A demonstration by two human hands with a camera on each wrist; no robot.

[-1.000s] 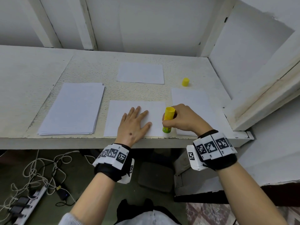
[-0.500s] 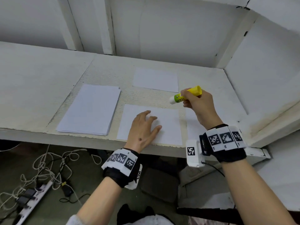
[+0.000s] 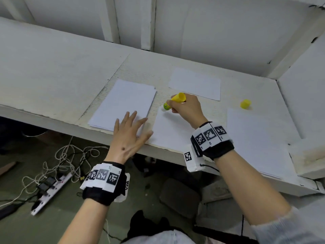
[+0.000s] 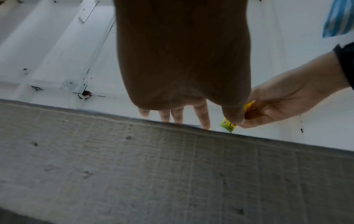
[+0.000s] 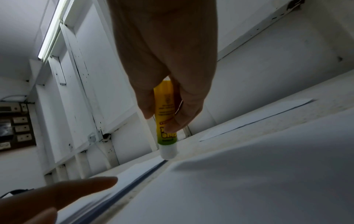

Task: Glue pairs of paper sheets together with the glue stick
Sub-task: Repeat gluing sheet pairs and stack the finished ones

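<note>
My right hand (image 3: 184, 108) grips the yellow and green glue stick (image 3: 173, 102), its white tip (image 5: 168, 153) down at the far left corner of the middle paper sheet (image 3: 172, 132). The same glue stick (image 4: 229, 124) shows past my thumb in the left wrist view. My left hand (image 3: 130, 131) lies flat with fingers spread over the near right corner of the paper stack (image 3: 124, 103) and the left edge of the middle sheet. Its fingers (image 4: 178, 116) look straight.
A yellow cap (image 3: 245, 104) stands on the white table (image 3: 52, 71) at the right. One sheet (image 3: 195, 83) lies at the back and another sheet (image 3: 258, 138) at the near right. White walls close the back and right. Cables and a power strip (image 3: 51, 191) lie on the floor.
My right hand carried the glue stick from the sheet's near right edge up and over to its far left corner. My left hand slid left onto the stack's corner. The head view turned.
</note>
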